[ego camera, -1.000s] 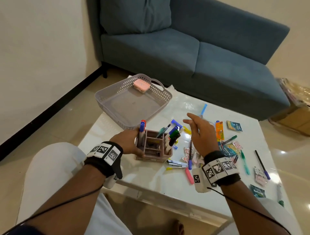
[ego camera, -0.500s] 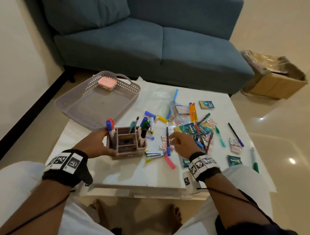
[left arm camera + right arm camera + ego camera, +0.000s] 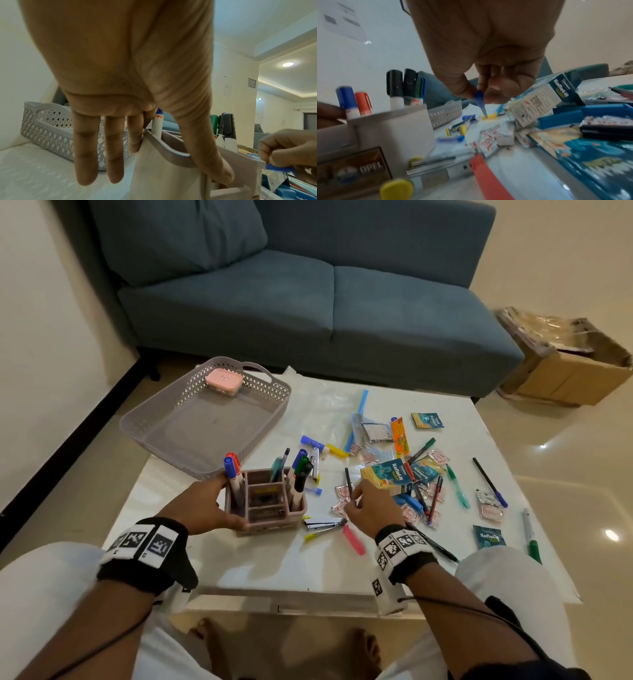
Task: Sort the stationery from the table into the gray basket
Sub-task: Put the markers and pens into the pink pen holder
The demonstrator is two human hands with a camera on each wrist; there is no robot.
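Note:
The gray basket (image 3: 161,433) stands at the table's back left, with only a pink box (image 3: 224,381) in it. In front of it is a pinkish pen holder (image 3: 270,508) full of markers. My left hand (image 3: 222,505) grips its left side, thumb on the near wall (image 3: 221,171). To its right, my right hand (image 3: 352,498) pinches a thin dark pen (image 3: 348,479) with a blue end (image 3: 479,100) that lies among the sachets. The pen's tip points at the table in the right wrist view.
A stapler (image 3: 323,523) and a pink highlighter (image 3: 354,539) lie just right of the holder. Several pens, sachets and a medicine box (image 3: 390,475) are scattered over the white table (image 3: 274,570). A blue sofa (image 3: 308,302) is behind, a cardboard box (image 3: 565,371) on the floor.
My right hand came down from above the table, where it was open, and now pinches the thin pen. The left hand stayed on the pen holder. The head view shifted.

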